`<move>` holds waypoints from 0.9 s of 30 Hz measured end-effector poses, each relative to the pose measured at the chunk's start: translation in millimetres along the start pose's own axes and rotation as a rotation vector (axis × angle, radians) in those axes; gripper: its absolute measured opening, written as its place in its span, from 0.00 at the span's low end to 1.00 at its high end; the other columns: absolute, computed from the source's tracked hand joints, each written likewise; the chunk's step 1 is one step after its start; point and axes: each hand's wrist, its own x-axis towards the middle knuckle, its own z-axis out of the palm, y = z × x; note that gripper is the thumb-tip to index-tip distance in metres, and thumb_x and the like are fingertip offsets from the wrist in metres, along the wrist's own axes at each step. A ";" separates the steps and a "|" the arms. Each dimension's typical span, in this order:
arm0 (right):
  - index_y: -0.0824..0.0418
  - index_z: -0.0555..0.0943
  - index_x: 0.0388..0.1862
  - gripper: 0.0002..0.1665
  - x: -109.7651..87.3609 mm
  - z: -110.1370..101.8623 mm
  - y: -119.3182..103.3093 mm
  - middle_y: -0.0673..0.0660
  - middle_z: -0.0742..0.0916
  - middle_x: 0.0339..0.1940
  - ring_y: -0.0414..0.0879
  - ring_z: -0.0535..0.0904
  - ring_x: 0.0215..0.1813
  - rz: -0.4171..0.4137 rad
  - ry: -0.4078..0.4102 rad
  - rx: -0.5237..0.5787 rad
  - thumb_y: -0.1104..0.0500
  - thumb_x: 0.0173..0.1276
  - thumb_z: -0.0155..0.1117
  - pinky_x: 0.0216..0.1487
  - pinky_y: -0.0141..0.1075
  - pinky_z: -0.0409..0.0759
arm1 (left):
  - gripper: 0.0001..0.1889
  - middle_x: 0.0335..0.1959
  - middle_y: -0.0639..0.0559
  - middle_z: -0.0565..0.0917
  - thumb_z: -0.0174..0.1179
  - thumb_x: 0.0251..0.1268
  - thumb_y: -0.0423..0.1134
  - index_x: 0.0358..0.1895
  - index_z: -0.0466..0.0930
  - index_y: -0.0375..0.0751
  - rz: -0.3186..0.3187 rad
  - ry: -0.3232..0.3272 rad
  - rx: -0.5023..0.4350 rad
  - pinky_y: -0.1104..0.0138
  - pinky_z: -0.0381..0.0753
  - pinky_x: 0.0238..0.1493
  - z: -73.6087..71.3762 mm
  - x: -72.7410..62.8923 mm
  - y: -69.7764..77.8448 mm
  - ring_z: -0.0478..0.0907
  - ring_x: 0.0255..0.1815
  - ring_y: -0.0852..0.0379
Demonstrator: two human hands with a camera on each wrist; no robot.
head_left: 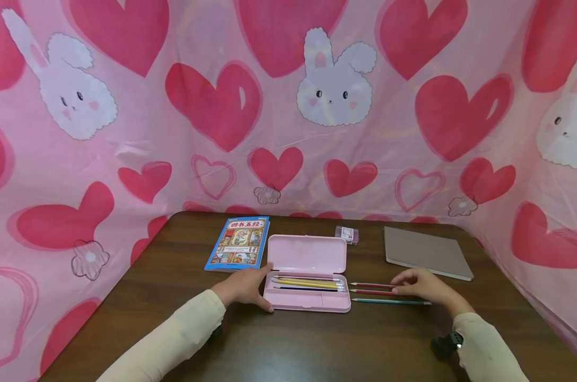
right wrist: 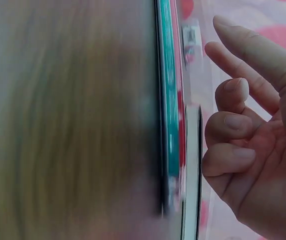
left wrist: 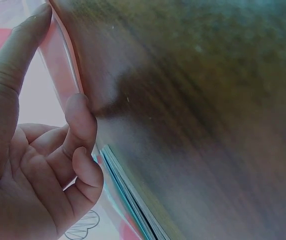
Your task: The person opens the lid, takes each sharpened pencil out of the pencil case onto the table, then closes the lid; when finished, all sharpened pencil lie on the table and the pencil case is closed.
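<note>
Red pencils [head_left: 372, 292] lie just beneath the right hand [head_left: 427, 288].

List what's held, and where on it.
Left hand holds the pink pencil case by its left end; right hand appears to hold nothing.

The person wears plain, long cream fabric sleeves [head_left: 178, 330] and a small black device [head_left: 444, 346] at the right wrist.

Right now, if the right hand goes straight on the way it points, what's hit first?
Likely the red pencils, with the open pink pencil case beyond them. Height is unclear, though: the right hand might pass above the pencils.
</note>
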 end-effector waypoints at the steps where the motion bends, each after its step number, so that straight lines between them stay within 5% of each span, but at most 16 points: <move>1: 0.64 0.84 0.39 0.15 2.8 2.1 -1.5 0.56 0.85 0.36 0.32 0.71 0.32 0.002 -0.003 0.000 0.55 0.59 0.67 0.32 0.28 0.72 | 0.55 0.62 0.43 0.73 0.71 0.36 0.62 0.71 0.56 0.42 0.004 -0.001 0.001 0.50 0.72 0.59 0.4 0.2 -0.2 0.73 0.56 0.48; 16: 0.58 0.85 0.39 0.14 48.4 33.3 -38.7 0.52 0.86 0.35 0.38 0.73 0.31 -0.046 -0.095 -0.021 0.51 0.58 0.68 0.34 0.30 0.74 | 0.55 0.62 0.43 0.72 0.71 0.36 0.61 0.71 0.56 0.42 0.009 0.000 -0.009 0.49 0.71 0.59 0.8 0.7 -2.1 0.72 0.57 0.47; 23: 0.61 0.86 0.37 0.12 67.8 51.2 -56.7 0.47 0.76 0.17 0.35 0.66 0.21 -0.142 -0.136 -0.008 0.56 0.57 0.69 0.22 0.27 0.66 | 0.55 0.62 0.43 0.72 0.71 0.36 0.61 0.71 0.56 0.42 0.003 0.001 -0.012 0.49 0.71 0.59 0.7 -0.4 -0.8 0.72 0.57 0.47; 27: 0.61 0.86 0.36 0.11 75.1 60.0 -62.1 0.45 0.75 0.17 0.35 0.66 0.22 -0.135 -0.143 -0.047 0.56 0.57 0.69 0.23 0.27 0.67 | 0.55 0.62 0.43 0.72 0.72 0.36 0.61 0.70 0.56 0.42 0.007 0.005 -0.011 0.48 0.72 0.58 1.3 -0.7 -0.3 0.72 0.56 0.47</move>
